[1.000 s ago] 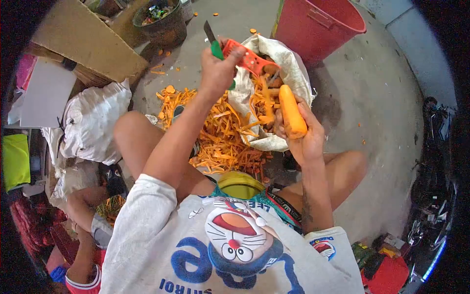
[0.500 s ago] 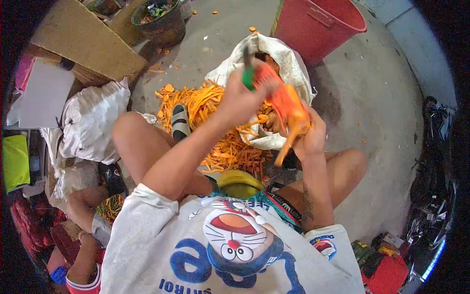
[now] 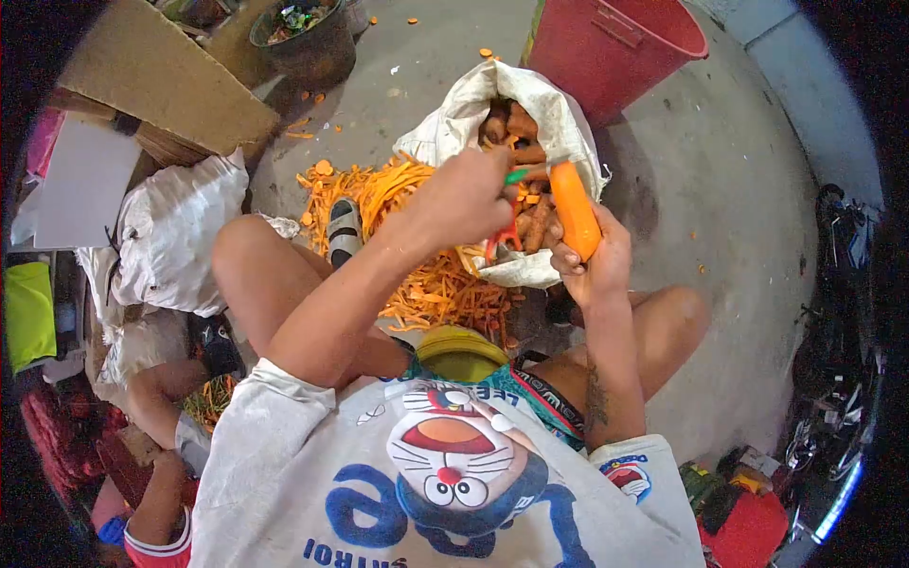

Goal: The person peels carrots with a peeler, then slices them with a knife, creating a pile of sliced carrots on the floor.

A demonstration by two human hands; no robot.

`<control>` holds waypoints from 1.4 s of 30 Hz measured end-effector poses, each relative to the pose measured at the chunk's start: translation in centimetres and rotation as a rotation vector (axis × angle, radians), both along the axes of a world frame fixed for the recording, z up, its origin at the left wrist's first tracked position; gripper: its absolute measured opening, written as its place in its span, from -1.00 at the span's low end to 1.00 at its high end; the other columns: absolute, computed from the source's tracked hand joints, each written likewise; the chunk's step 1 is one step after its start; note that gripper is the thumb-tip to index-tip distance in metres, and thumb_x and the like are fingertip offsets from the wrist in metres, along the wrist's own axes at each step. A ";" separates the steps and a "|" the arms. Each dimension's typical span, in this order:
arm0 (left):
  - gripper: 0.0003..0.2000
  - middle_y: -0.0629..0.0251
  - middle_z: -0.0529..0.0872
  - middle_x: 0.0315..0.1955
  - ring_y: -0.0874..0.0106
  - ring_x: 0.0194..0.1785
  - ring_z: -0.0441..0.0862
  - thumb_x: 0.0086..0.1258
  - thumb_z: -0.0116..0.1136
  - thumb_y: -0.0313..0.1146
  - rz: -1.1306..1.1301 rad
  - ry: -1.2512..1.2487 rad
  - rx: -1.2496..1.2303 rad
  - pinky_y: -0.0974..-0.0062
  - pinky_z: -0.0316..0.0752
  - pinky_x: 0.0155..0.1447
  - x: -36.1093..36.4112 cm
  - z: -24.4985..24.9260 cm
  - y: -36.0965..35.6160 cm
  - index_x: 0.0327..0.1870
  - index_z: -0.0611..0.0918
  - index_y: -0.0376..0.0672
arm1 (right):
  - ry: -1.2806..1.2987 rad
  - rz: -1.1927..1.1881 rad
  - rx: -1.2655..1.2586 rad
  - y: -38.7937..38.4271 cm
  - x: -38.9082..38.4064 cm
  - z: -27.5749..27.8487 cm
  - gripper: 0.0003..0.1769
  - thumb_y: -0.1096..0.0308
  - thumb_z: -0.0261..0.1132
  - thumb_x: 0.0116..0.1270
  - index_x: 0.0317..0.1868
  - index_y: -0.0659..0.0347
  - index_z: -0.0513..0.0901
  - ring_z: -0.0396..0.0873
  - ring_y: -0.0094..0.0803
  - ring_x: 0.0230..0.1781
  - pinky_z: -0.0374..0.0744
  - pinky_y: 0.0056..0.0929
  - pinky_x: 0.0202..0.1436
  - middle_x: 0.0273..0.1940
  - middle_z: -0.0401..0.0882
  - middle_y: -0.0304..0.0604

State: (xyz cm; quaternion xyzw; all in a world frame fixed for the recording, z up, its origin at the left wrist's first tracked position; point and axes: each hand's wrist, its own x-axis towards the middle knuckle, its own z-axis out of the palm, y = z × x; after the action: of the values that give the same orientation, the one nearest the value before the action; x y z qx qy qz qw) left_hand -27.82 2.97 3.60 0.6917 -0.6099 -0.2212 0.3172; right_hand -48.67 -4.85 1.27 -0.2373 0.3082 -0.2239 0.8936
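Orange peeled carrot (image 3: 574, 210) tilts in your right hand (image 3: 595, 270), fingers clamped on it, over a white woven sack (image 3: 568, 123); your left hand (image 3: 466, 201) grips a green-handled peeler (image 3: 516, 175).

One head-worn camera, apparently fisheye, looks steeply down at close range.

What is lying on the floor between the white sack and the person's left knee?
In the head view, a pile of orange carrot peelings covers the floor between the sack and the left knee, with a sandal among them.
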 end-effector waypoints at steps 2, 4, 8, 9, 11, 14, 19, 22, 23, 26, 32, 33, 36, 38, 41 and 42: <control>-0.74 -0.28 0.70 -0.37 -0.22 -0.18 0.70 0.24 0.23 -0.43 -0.076 0.042 -0.006 -0.04 0.59 -0.06 -0.1 -0.1 0.0 -0.11 0.62 -0.39 | -0.013 0.013 -0.001 0.4 0.2 0.4 -0.54 0.04 -0.10 0.66 0.15 0.25 0.50 0.35 -0.54 -0.73 0.25 -0.68 -0.75 -0.37 0.56 -0.09; -0.76 -0.26 0.72 -0.37 -0.19 -0.18 0.72 0.19 0.22 -0.46 -0.099 -0.015 0.167 -0.03 0.59 -0.07 0.9 -2.7 -0.9 -0.14 0.63 -0.38 | -0.028 0.029 -0.007 0.8 0.0 0.8 -0.55 0.04 -0.09 0.66 0.14 0.25 0.51 0.33 -0.54 -0.74 0.24 -0.68 -0.76 -0.38 0.56 -0.09; -0.78 -0.20 0.75 -0.29 -0.11 -0.13 0.74 0.19 0.21 -0.48 -0.062 -0.130 0.318 0.04 0.60 -0.02 2.4 -5.4 -0.9 -0.15 0.64 -0.35 | -0.049 -0.162 -0.273 2.4 2.7 3.6 -0.51 -0.07 0.03 0.63 0.08 0.25 0.54 0.44 -0.54 -0.60 0.42 -0.62 -0.62 -0.36 0.55 -0.16; -0.78 -0.16 0.76 -0.25 -0.08 -0.11 0.75 0.21 0.24 -0.46 -0.048 -0.013 0.270 0.05 0.60 0.00 2.0 -4.5 -0.9 -0.13 0.64 -0.31 | 0.063 -0.503 -0.428 3.4 3.4 4.2 -0.48 -0.09 0.10 0.60 0.06 0.27 0.55 0.44 -0.54 -0.55 0.43 -0.60 -0.59 -0.35 0.54 -0.20; -0.76 -0.16 0.76 -0.25 -0.09 -0.10 0.74 0.21 0.25 -0.46 -0.038 0.031 0.201 0.05 0.59 0.00 1.8 -3.5 -0.8 -0.10 0.63 -0.29 | -0.085 -0.365 -0.241 1.5 1.9 1.9 -0.47 -0.13 0.16 0.57 0.05 0.25 0.55 0.46 -0.53 -0.50 0.45 -0.59 -0.55 -0.34 0.54 -0.22; -0.72 -0.17 0.75 -0.27 -0.13 -0.11 0.72 0.19 0.25 -0.47 0.047 -0.015 0.159 0.02 0.57 -0.01 1.8 -2.1 -0.7 -0.07 0.59 -0.28 | -0.047 -0.094 -0.141 0.4 0.6 0.3 -0.48 -0.16 0.24 0.54 0.02 0.20 0.53 0.45 -0.57 -0.49 0.38 -0.63 -0.51 -0.35 0.53 -0.26; -0.73 -0.19 0.71 -0.32 -0.23 -0.16 0.68 0.12 0.22 -0.48 0.013 -0.121 -0.041 -0.06 0.56 -0.01 1.1 -1.8 0.3 -0.14 0.55 -0.32 | 0.340 -0.157 -0.624 1.2 1.8 0.3 -0.52 -0.09 0.24 0.56 0.04 0.22 0.59 0.37 -0.66 -0.57 0.26 -0.60 -0.56 -0.45 0.48 -0.34; -0.72 -0.25 0.69 -0.34 -0.24 -0.15 0.67 0.13 0.22 -0.47 -0.009 -0.044 0.016 -0.10 0.55 0.00 0.3 -1.2 0.2 -0.14 0.53 -0.36 | 0.416 -0.116 -0.800 1.7 1.3 -0.1 -0.54 -0.03 0.24 0.59 0.06 0.26 0.63 0.37 -0.68 -0.53 0.30 -0.60 -0.49 -0.41 0.52 -0.36; -0.72 -0.25 0.69 -0.34 -0.24 -0.15 0.67 0.13 0.22 -0.47 -0.004 -0.041 0.015 -0.10 0.55 0.00 0.0 -0.8 0.3 -0.14 0.53 -0.36 | 0.481 -0.078 -0.925 1.6 1.2 -0.3 -0.57 0.02 0.24 0.61 0.08 0.28 0.66 0.40 -0.70 -0.47 0.36 -0.61 -0.42 -0.38 0.55 -0.38; -0.73 -0.29 0.68 -0.36 -0.25 -0.16 0.67 0.15 0.20 -0.47 -0.058 -0.060 0.017 -0.11 0.54 -0.01 -1.1 0.4 1.0 -0.15 0.51 -0.41 | 0.467 -0.071 -0.986 1.9 1.0 -0.2 -0.57 0.05 0.27 0.59 0.05 0.31 0.68 0.43 -0.70 -0.41 0.39 -0.62 -0.38 -0.35 0.58 -0.38; -0.77 -0.31 0.70 -0.37 -0.22 -0.18 0.71 0.21 0.17 -0.45 -0.142 -0.191 0.356 -0.10 0.57 0.00 2.3 -4.5 -0.9 -0.19 0.56 -0.42 | 0.153 -0.092 -1.081 1.2 -0.2 -1.1 -0.58 0.08 0.33 0.53 0.00 0.36 0.69 0.49 -0.68 -0.37 0.47 -0.63 -0.29 -0.32 0.63 -0.34; -0.78 -0.31 0.70 -0.36 -0.20 -0.17 0.72 0.22 0.17 -0.44 -0.067 -0.192 0.283 -0.09 0.57 -0.01 2.3 -3.6 -0.7 -0.20 0.57 -0.42 | 0.222 -0.169 -1.062 1.6 0.3 -0.3 -0.58 0.10 0.37 0.51 -0.01 0.39 0.70 0.54 -0.65 -0.38 0.51 -0.59 -0.30 -0.34 0.67 -0.32; -0.78 -0.28 0.70 -0.36 -0.18 -0.18 0.72 0.25 0.18 -0.41 -0.038 -0.151 0.210 -0.09 0.58 -0.02 0.8 -1.5 0.4 -0.18 0.58 -0.41 | 0.462 -0.080 -1.159 0.6 0.0 1.0 -0.58 0.11 0.42 0.47 -0.05 0.40 0.72 0.56 -0.65 -0.38 0.54 -0.54 -0.31 -0.37 0.69 -0.29; -0.76 -0.26 0.70 -0.38 -0.18 -0.18 0.71 0.25 0.19 -0.42 -0.060 -0.172 0.030 -0.09 0.57 -0.03 -0.4 0.1 1.3 -0.15 0.56 -0.40 | 0.527 -0.107 -1.180 0.3 -0.1 0.8 -0.62 0.14 0.48 0.41 -0.15 0.39 0.75 0.55 -0.68 -0.42 0.54 -0.53 -0.34 -0.44 0.70 -0.28; -0.74 -0.23 0.71 -0.38 -0.20 -0.18 0.71 0.23 0.18 -0.44 -0.111 -0.153 0.060 -0.09 0.59 -0.03 -1.3 0.9 1.9 -0.10 0.56 -0.40 | 0.570 -0.073 -1.331 0.3 -0.3 0.6 -0.66 0.16 0.52 0.37 -0.23 0.35 0.77 0.53 -0.70 -0.45 0.52 -0.53 -0.37 -0.48 0.69 -0.27; -0.73 -0.23 0.71 -0.37 -0.20 -0.18 0.71 0.23 0.18 -0.45 -0.123 -0.160 0.045 -0.10 0.59 -0.03 -1.3 0.9 2.0 -0.10 0.56 -0.41 | 0.554 -0.086 -1.327 0.4 -0.4 0.4 -0.66 0.17 0.53 0.35 -0.25 0.34 0.77 0.52 -0.70 -0.46 0.52 -0.52 -0.38 -0.50 0.69 -0.28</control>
State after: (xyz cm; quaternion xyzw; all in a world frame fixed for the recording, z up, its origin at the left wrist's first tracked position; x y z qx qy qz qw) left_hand -29.13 4.97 4.48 0.6754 -0.6694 -0.1981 0.2377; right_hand -49.04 -4.49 1.70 -0.7660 0.3316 -0.3307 0.4404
